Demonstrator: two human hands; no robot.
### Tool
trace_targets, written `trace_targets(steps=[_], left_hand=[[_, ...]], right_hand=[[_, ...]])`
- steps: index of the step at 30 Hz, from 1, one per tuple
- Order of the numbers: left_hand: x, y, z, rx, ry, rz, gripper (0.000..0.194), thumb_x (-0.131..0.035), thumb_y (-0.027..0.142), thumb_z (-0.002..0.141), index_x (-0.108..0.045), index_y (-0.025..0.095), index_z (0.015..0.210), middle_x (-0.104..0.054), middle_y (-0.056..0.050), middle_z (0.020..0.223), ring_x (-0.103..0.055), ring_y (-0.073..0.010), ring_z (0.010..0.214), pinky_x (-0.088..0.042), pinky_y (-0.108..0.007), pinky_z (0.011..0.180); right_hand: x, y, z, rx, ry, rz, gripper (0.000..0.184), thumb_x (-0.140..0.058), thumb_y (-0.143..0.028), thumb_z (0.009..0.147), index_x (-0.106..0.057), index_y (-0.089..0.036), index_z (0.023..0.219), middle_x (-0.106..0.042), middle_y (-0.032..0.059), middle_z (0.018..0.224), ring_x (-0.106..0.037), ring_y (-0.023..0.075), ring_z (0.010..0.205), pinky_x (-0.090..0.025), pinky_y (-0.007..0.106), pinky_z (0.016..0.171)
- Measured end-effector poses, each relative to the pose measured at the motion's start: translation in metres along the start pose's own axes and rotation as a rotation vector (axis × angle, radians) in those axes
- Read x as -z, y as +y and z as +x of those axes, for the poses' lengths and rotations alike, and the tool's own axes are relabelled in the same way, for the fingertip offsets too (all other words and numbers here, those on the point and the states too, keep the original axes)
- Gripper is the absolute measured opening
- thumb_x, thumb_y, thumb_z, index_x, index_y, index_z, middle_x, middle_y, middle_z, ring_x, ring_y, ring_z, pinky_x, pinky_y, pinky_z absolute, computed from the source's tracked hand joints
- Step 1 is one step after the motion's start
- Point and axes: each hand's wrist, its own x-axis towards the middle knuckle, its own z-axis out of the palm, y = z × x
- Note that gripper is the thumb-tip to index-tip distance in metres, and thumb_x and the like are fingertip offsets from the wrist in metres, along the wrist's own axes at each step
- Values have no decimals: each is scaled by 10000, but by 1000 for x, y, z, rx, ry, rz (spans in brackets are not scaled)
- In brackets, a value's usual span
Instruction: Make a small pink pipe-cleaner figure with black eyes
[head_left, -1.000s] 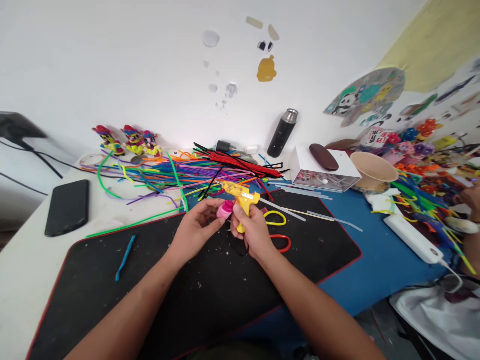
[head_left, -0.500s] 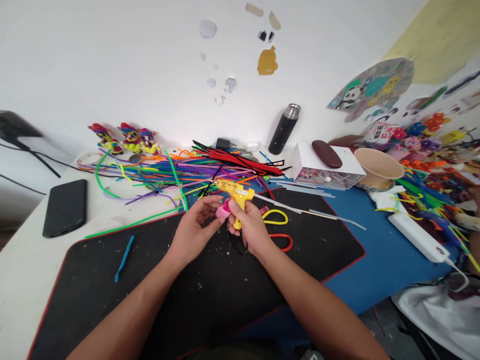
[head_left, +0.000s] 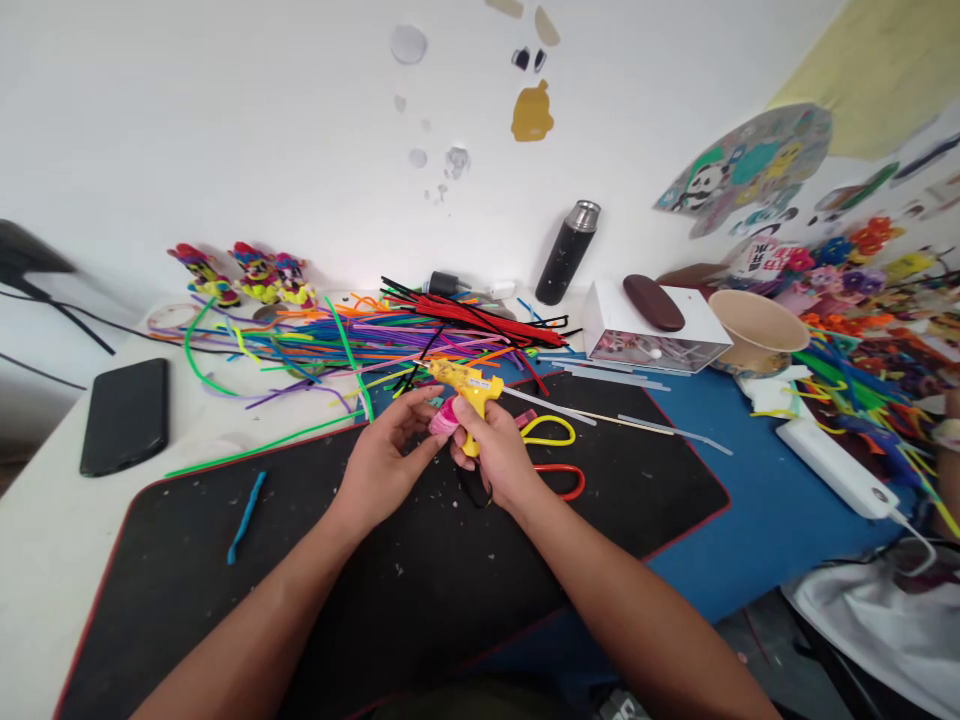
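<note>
My left hand [head_left: 386, 455] is closed on a small pink coiled piece [head_left: 445, 418], which looks wound from pipe cleaner. Round the handle of a yellow hot glue gun [head_left: 472, 384] my right hand [head_left: 501, 448] is wrapped, with a translucent glue stick [head_left: 544, 405] sticking out of the gun's back. The gun's nozzle points left, above my left fingers. The pink piece sits right against my right thumb; part of it is hidden by my fingers. Just right of my right hand lie a yellow scissor handle [head_left: 553, 431] and a red scissor handle [head_left: 570, 482].
A black mat [head_left: 360, 610] lies under my hands, with a blue pipe cleaner [head_left: 246, 518] on its left. Behind are many loose pipe cleaners [head_left: 345, 345]. A phone [head_left: 125, 417], small figures [head_left: 255, 272], a thermos [head_left: 568, 252], a white box [head_left: 656, 325] and a bowl [head_left: 757, 325] surround the mat.
The glue gun and both hands have shifted slightly left in view. The pink piece has tilted and now lies closer against the right thumb. Both grips stay the same.
</note>
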Motion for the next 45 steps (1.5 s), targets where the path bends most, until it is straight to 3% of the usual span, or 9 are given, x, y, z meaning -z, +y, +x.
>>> trace_targets(steps=[9, 14, 19, 31, 38, 42, 45], left_hand=[[3, -5, -2, -28, 0, 88, 521, -753, 263, 953, -643, 238, 1461, -787, -66, 1102, -764, -224, 992, -617, -420, 994], [-1, -4, -1, -15, 39, 37, 420, -780, 295, 928, -686, 232, 1333, -787, -64, 1088, -763, -227, 998, -616, -419, 998], [-1, -5, 2, 93, 50, -102, 416, -838, 341, 887, -659, 203, 1236, -777, -65, 1052, -760, -219, 988, -609, -385, 954], [1, -7, 3, 144, -45, -164, 366, -882, 372, 858, -681, 203, 1113, -768, -54, 1046, -746, -217, 989, -602, -374, 936], [0, 1, 3, 199, -33, -219, 352, -880, 449, 872, -714, 193, 1048, -770, -41, 968, -731, -191, 866, -633, -351, 837], [-1, -2, 4, 218, -19, -288, 389, -925, 392, 828, -735, 197, 1106, -776, -45, 986, -728, -186, 886, -642, -331, 824], [0, -2, 4, 242, 51, -364, 466, -924, 368, 825, -753, 221, 1233, -760, -47, 1046, -718, -181, 929, -651, -309, 818]], right_hand=[[-1, 3, 1, -13, 11, 11, 605, -886, -714, 719, -560, -213, 814, -566, -81, 569, -476, 68, 385, -301, 184, 346], [-2, 5, 1, -1, 8, 22, 594, -872, -714, 749, -553, -215, 793, -559, -80, 571, -463, 65, 383, -296, 187, 352], [-2, 3, -1, 17, -15, 46, 625, -761, -782, 836, -553, -200, 739, -555, -56, 584, -481, 65, 408, -302, 182, 371], [3, 4, -1, 5, 39, -13, 582, -839, -699, 797, -553, -198, 716, -554, -60, 567, -477, 63, 393, -288, 178, 344], [4, 5, -2, 27, 39, -28, 603, -853, -726, 770, -561, -200, 735, -558, -62, 572, -483, 68, 397, -288, 181, 346], [3, 4, -4, 38, 32, -28, 598, -844, -721, 785, -550, -202, 733, -563, -58, 558, -495, 75, 399, -292, 178, 350], [5, -2, -7, 56, 48, 4, 547, -850, -686, 798, -638, -189, 885, -571, -72, 556, -500, 82, 391, -284, 175, 353]])
